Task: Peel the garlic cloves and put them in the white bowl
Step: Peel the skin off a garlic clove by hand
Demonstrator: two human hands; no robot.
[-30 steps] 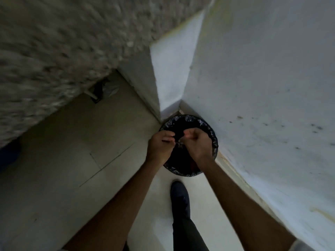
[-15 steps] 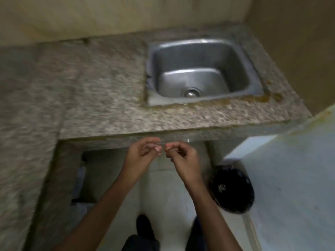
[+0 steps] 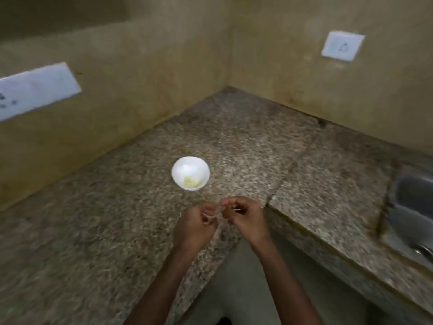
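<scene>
1. No writing can be read. Dark marks are seen on the square white wall plate (image 3: 342,46) and on the long white wall plate (image 3: 37,90), but they are too blurred to be made out.
2. The white bowl (image 3: 190,165) is stood upright, mouth upward, on the speckled granite counter (image 3: 117,231). It is near the inner corner of the two walls and well apart from the steel sink (image 3: 414,195) at the right edge.
3. Pale yellow garlic pieces (image 3: 192,182) are seen inside the bowl, gathered at the side nearest the person. Their long axes cannot be told through the blur.
4. Both hands are held close together above the counter's near edge, on the near side of the bowl and not touching it.
5. The fingers of the right hand (image 3: 243,218) are curled, and a small pale sliver (image 3: 237,209) is pinched at their tips. Its long axis lies roughly level across the picture, left to right. Whether it is clove or skin cannot be told.
6. The fingers of the left hand (image 3: 196,227) are curled inward, with the tips turned toward the right hand. Whether anything is gripped there cannot be told.
7. A second ago the hands were held over a black bin on the floor. Half a second ago the sink was seen at the centre with the bin below it. Now the corner with the bowl is faced, the sink is at the right edge and the bin is out of view. The hands have been kept fingertip to fingertip throughout.
</scene>
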